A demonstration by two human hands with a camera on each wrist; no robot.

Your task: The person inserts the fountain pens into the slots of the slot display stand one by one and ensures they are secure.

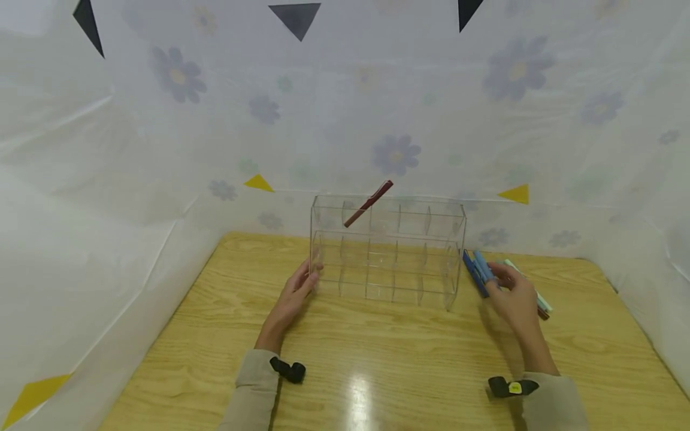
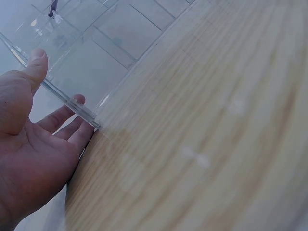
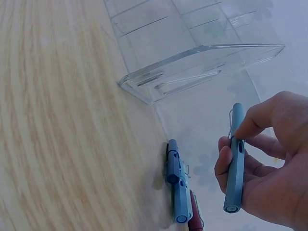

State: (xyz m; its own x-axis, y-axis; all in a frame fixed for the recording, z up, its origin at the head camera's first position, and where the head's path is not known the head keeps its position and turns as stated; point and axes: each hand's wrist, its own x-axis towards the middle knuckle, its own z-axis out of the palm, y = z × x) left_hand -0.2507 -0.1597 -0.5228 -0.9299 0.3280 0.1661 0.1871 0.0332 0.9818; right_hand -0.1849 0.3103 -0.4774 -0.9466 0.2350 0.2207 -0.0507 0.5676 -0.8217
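A: ok so what's the setup here, surface and room first?

B: It's a yellowish wood-grain table (image 1: 356,341) with a bright glare patch in front of the clear plastic compartment rack (image 1: 383,285). I'll use that rack as the landmark. Behind it hangs whitish, floral-printed sheeting (image 1: 334,120), which runs down both sides too. Yellow triangles (image 1: 259,183) sit on the sheeting to the left and right of the rack, and dark triangles (image 1: 296,18) are way above it.

A: Nice. And the hands?

B: Left hand (image 1: 291,296) is at the rack's left end, loosely gripping the end panel, thumb on one side of the edge and fingers around the other. Right hand (image 1: 514,299) is off the rack's right end, with a light blue clip pen (image 3: 236,159) pinched between thumb and fingers. The fingers are closed in narrow on it. In the right wrist view that pen is clear of the rack, not touching it.

A: Other pens?

B: Yep. A dark red pen (image 1: 369,203) leans at a slant in the rack's top tier, left of its middle; can't swear to the exact slot. A dark blue pen (image 1: 475,275) lies just right of the rack. Farther right of the rack, partly behind the hand, there's pale green (image 1: 541,299) and a brownish-red pen (image 1: 542,314).
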